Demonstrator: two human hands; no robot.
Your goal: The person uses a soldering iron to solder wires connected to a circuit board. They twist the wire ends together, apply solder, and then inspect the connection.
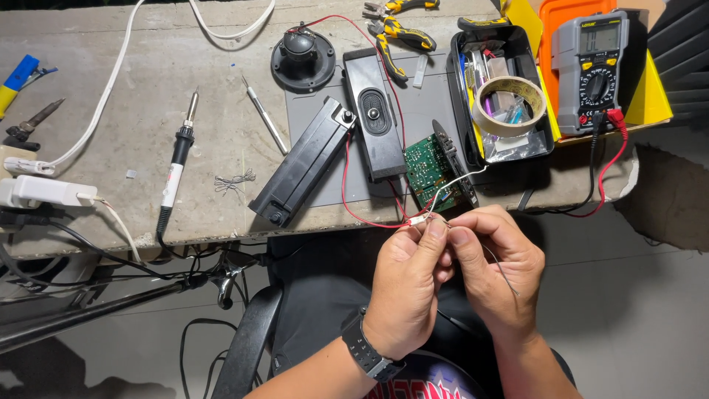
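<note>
My left hand (pixel 405 284) and my right hand (pixel 496 267) meet in front of the table edge, fingertips pinched together on thin wire ends (pixel 427 219). A red wire (pixel 347 193) and a white wire (pixel 459 179) run from that pinch up to a green circuit board (pixel 425 167). A thin grey wire trails down past my right hand. Just beyond the board lie two long black speaker housings (pixel 304 164), the other one (pixel 374 112) showing an oval driver. My left wrist wears a black watch.
A soldering iron (pixel 176 164) lies left on the concrete table (pixel 148 96), near a round loose speaker (pixel 303 59), a thin probe tool (pixel 264 115), yellow-handled pliers (pixel 399 37), a black tray (pixel 538 142) with a tape roll (pixel 509 105), and a grey multimeter (pixel 594 68) with red and black leads.
</note>
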